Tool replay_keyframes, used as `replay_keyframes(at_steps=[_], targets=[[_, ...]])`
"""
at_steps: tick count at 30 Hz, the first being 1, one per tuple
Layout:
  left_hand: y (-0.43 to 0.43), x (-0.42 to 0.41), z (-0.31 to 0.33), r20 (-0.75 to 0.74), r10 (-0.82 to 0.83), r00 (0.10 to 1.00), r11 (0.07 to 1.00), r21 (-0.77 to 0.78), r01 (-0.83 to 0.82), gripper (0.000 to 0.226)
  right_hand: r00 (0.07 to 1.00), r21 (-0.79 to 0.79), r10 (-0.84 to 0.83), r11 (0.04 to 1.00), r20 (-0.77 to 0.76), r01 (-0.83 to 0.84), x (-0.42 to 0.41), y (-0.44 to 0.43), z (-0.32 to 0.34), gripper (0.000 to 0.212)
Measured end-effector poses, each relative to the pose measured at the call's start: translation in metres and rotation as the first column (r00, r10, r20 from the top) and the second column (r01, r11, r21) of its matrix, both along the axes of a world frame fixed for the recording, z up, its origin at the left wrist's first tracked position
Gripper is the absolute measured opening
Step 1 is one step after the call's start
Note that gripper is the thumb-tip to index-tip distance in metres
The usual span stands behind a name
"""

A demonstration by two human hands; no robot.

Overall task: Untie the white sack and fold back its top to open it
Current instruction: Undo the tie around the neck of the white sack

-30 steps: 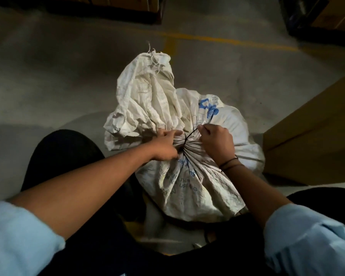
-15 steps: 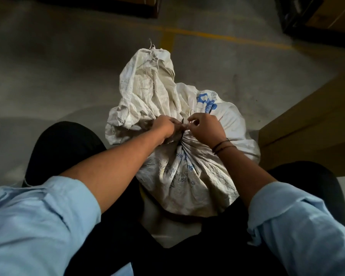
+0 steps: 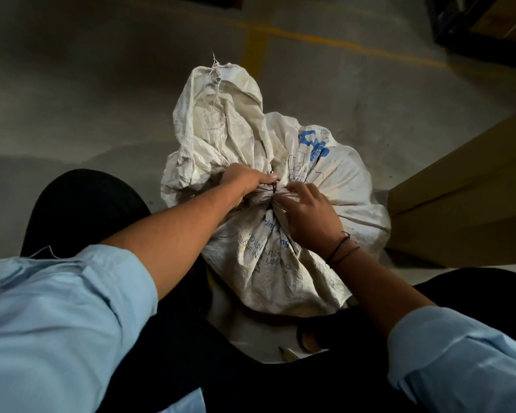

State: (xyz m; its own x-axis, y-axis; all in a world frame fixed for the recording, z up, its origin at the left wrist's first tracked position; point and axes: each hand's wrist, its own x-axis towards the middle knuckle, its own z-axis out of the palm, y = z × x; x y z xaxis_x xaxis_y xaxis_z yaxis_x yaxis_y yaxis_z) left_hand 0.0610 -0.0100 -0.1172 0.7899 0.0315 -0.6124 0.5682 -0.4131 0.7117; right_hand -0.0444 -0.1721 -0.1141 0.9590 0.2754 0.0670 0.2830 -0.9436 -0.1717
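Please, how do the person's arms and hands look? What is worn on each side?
Both arms wear light blue shirt sleeves, the left sleeve and the right sleeve, pushed up near the elbow, leaving the forearms bare. The left hand and the right hand wear no gloves. Thin dark cords circle the right wrist; the left wrist is bare.

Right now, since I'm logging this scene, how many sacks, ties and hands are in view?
White sack: 1
Dark tie round its neck: 1
Hands: 2, left hand and right hand
Total: 4
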Motion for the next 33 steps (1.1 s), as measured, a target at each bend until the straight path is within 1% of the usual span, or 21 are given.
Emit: replay_keyframes(at_steps=[3,7,9,14,18,22,26,30,33], targets=[[-0.001,0.003,-0.002,-0.002,-0.002,1.000,1.000,-0.010,0.002,0.085,0.999,-0.072,-0.047,0.996,-0.021,0.045,0.000,0.005,-0.004,0.033],[0.002,0.005,-0.005,0.006,-0.018,1.000,1.000,-0.018,0.019,0.070,0.997,-0.091,-0.067,0.994,-0.042,0.063,0.001,0.009,-0.005,0.040],[0.003,0.005,-0.005,0.008,-0.025,1.000,0.999,-0.023,0.025,0.066,0.996,-0.086,-0.072,0.994,-0.051,0.068,0.002,0.010,-0.004,0.041],[0.002,0.004,-0.005,-0.007,-0.010,1.000,1.000,-0.023,0.010,0.074,0.992,-0.071,-0.089,0.994,-0.092,0.083,0.004,0.012,0.001,0.047],[0.000,0.003,-0.003,-0.010,-0.009,1.000,1.000,-0.014,0.009,0.072,0.983,-0.081,-0.117,0.991,-0.143,0.106,0.007,0.017,0.006,0.052],[0.001,0.003,-0.003,-0.012,-0.031,0.999,0.999,0.004,0.031,0.077,0.973,-0.092,-0.145,0.987,-0.180,0.130,0.010,0.022,0.007,0.052],[0.001,0.003,-0.007,-0.002,-0.054,0.999,0.998,0.023,0.055,0.078,0.969,-0.047,-0.166,0.986,-0.184,0.160,0.012,0.022,0.008,0.053],[0.002,0.004,-0.007,0.017,-0.062,0.998,0.998,0.005,0.062,0.062,0.957,-0.004,-0.187,0.982,-0.224,0.191,0.015,0.023,0.012,0.060],[0.004,0.004,-0.008,0.023,-0.096,0.995,0.995,-0.006,0.096,0.059,0.944,0.007,-0.200,0.978,-0.261,0.210,0.017,0.023,0.014,0.060]])
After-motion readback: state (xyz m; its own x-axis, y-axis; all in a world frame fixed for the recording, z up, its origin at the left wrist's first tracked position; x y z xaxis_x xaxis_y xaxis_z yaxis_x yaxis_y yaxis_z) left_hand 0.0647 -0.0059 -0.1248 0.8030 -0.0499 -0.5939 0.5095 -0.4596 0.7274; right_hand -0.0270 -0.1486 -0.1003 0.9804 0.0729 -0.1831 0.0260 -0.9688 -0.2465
